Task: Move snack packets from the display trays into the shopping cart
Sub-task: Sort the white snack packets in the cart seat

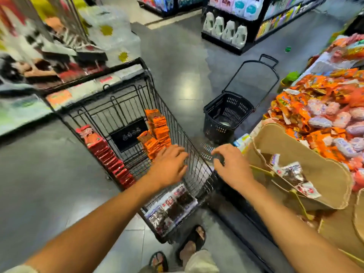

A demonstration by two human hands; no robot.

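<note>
Left hand point(169, 167) hung slack and empty over the shopping cart point(178, 123), right hand point(231, 167) loosely curled and apparently empty just beside it, indicating a reach for another load, which required grasping the snack packets point(292, 171) lying in the nearby display tray point(317, 154).

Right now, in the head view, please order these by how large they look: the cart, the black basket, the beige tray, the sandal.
1. cart
2. beige tray, unsure: it is nearer the camera than the basket
3. black basket
4. sandal
</note>
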